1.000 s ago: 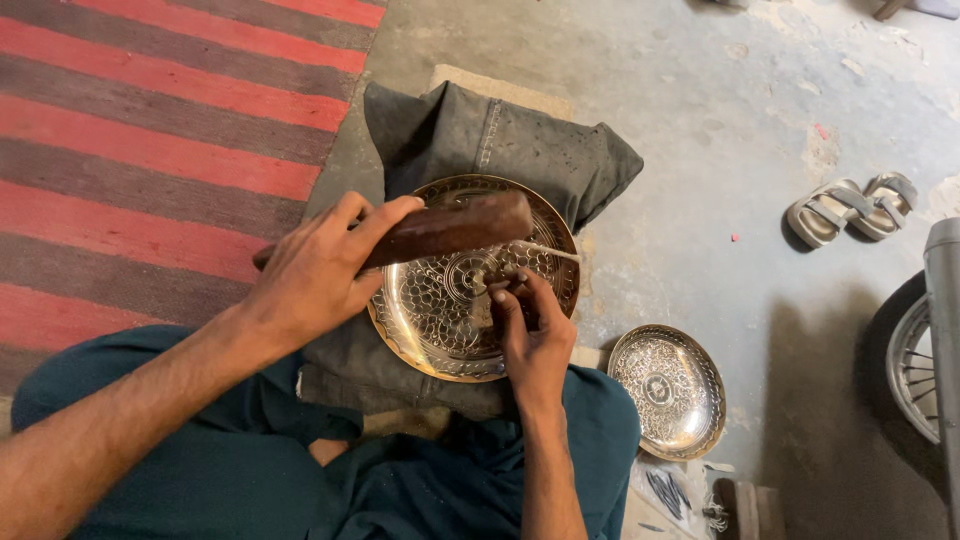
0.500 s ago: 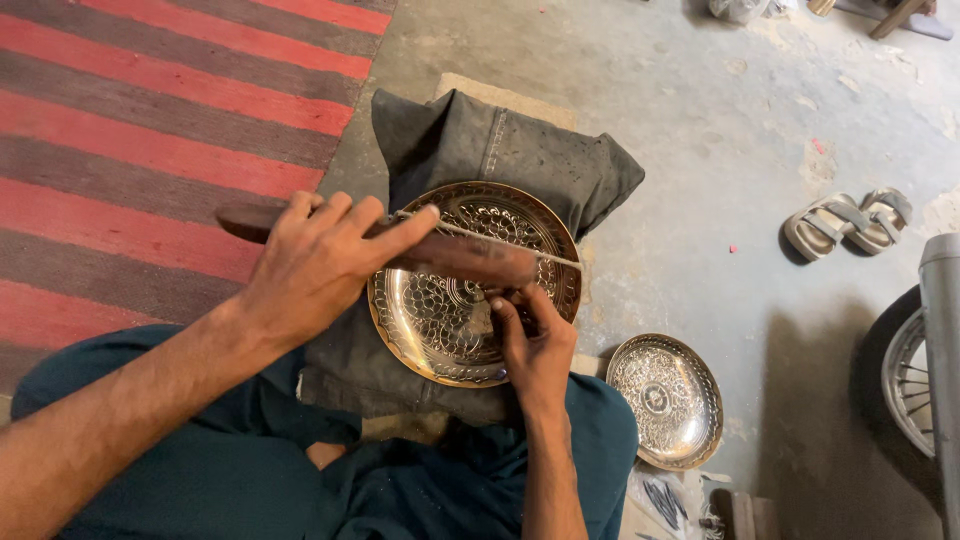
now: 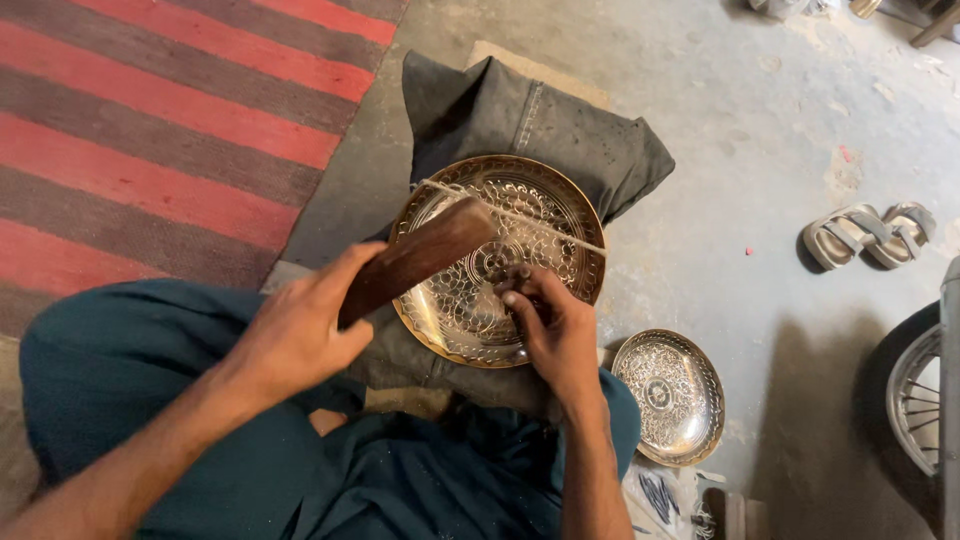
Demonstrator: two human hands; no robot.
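Whereas the wood block lay flat across the plate 0.5 s ago, it's now raised & tilted in the clenched left hand, so striking seems underway, w/ a small tool pinched on the metal by the right hand.

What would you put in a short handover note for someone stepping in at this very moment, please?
Left hand: gripping a brown wooden block, raised at a slant over the plate.
Right hand: fingertips pinched on something small, hidden, pressed near the middle of the large engraved brass plate.
The plate rests on a dark cushion against the lap, a thin cord across it.
Done: most of the plate's face carries pattern.
Left: cannot tell which parts remain.
A smaller engraved plate lies on the floor to the right.
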